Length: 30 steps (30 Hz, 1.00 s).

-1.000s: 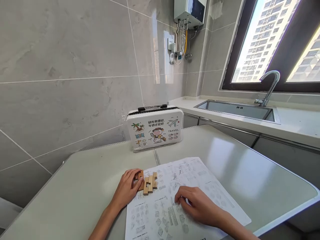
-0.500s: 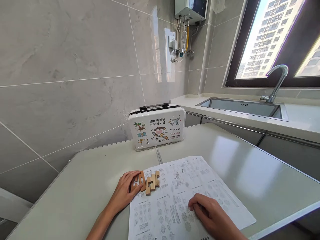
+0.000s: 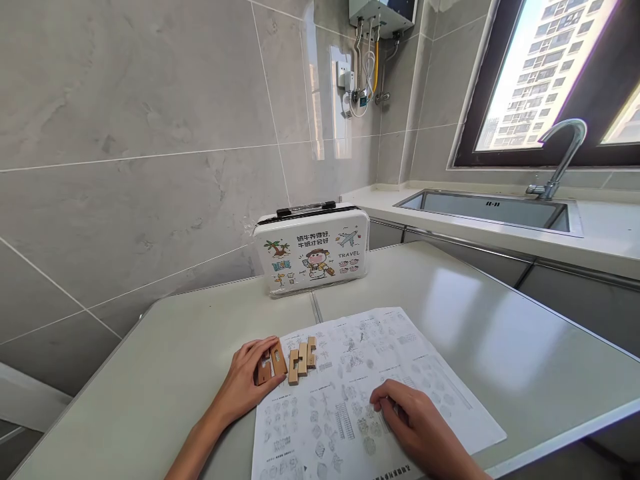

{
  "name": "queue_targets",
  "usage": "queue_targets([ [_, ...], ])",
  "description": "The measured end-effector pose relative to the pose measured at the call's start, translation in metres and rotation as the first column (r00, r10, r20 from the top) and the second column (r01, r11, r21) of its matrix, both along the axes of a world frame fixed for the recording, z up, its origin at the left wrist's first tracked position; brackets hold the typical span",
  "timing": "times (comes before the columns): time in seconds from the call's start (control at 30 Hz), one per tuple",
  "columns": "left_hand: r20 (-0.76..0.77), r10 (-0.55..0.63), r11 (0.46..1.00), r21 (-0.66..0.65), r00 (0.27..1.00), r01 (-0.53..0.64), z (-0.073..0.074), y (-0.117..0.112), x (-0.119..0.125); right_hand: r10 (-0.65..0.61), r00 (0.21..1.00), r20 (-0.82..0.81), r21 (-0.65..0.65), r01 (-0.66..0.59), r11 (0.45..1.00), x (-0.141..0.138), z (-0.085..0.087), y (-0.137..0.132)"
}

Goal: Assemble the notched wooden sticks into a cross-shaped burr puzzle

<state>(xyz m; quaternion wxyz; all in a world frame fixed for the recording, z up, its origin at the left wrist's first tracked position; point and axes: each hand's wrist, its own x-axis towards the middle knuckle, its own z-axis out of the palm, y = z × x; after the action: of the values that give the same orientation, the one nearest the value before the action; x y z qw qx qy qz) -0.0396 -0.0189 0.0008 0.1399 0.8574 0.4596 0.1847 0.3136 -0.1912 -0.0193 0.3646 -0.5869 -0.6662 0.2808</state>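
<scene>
A printed instruction sheet (image 3: pixel 370 393) with many small diagrams lies on the pale table (image 3: pixel 175 373). At its top left corner rest several wooden puzzle pieces (image 3: pixel 301 357). My left hand (image 3: pixel 245 383) curls around the leftmost wooden pieces (image 3: pixel 270 363), thumb and fingers on them. My right hand (image 3: pixel 417 427) rests on the lower right part of the sheet, fingers curled down against the paper, nothing visible in them.
A white case (image 3: pixel 313 250) with cartoon prints and the word TRAVEL stands at the table's far edge by the tiled wall. To the right are a steel sink (image 3: pixel 490 210), a tap (image 3: pixel 563 157) and a window. A water heater hangs on the wall above.
My left hand has drawn the leftmost wooden pieces slightly away from the others. My right hand slid a little to the right and lower on the sheet. The view shifted slightly.
</scene>
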Motion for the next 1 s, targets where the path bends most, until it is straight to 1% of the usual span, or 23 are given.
queue_targets([
  [0.13, -0.052, 0.026, 0.999, 0.032, 0.998, -0.024, 0.0, -0.007, -0.008, 0.003, 1.0, -0.001, 0.006, -0.003, 1.0, 0.0, -0.001, 0.0],
  [0.33, -0.054, 0.017, 0.995, 0.096, 0.998, -0.012, 0.009, -0.015, -0.011, 0.002, 1.0, -0.006, 0.03, -0.002, 1.0, 0.0, -0.001, 0.001],
  [0.53, -0.034, 0.088, 0.983, 0.162, 0.996, -0.082, 0.008, -0.027, -0.017, -0.003, 1.0, 0.001, 0.024, 0.003, 1.0, 0.0, 0.004, -0.001],
  [0.6, -0.026, 0.09, 0.977, 0.199, 0.996, -0.083, 0.012, -0.033, -0.018, 0.001, 1.0, 0.0, 0.02, -0.001, 1.0, -0.001, 0.004, -0.002],
  [0.67, -0.018, 0.061, 0.965, 0.255, 0.998, -0.054, 0.019, -0.041, -0.015, 0.002, 1.0, -0.005, 0.015, -0.002, 1.0, 0.0, 0.004, -0.002],
  [0.73, -0.007, -0.004, 0.952, 0.305, 1.0, 0.006, 0.03, -0.05, -0.005, 0.005, 1.0, -0.019, 0.012, -0.005, 1.0, 0.0, 0.003, -0.002],
  [0.77, -0.011, -0.04, 0.95, 0.309, 0.999, 0.041, 0.035, -0.055, 0.002, 0.008, 0.999, -0.031, 0.011, -0.008, 1.0, 0.0, 0.003, -0.001],
  [0.87, -0.018, -0.188, 0.935, 0.301, 0.982, 0.185, 0.047, -0.07, 0.033, 0.011, 0.994, -0.106, -0.022, -0.013, 1.0, -0.001, 0.004, -0.001],
  [0.93, -0.002, -0.293, 0.916, 0.288, 0.956, 0.281, 0.05, -0.078, 0.059, 0.017, 0.969, -0.247, -0.083, -0.038, 0.996, -0.005, 0.008, 0.0],
  [0.97, 0.016, -0.336, 0.907, 0.276, 0.942, 0.319, 0.051, -0.081, 0.073, 0.024, 0.936, -0.352, -0.116, -0.07, 0.991, -0.008, 0.012, 0.001],
  [1.0, 0.031, -0.373, 0.898, 0.263, 0.927, 0.352, 0.051, -0.083, 0.086, 0.037, 0.88, -0.474, -0.143, -0.119, 0.983, -0.011, 0.016, 0.001],
])
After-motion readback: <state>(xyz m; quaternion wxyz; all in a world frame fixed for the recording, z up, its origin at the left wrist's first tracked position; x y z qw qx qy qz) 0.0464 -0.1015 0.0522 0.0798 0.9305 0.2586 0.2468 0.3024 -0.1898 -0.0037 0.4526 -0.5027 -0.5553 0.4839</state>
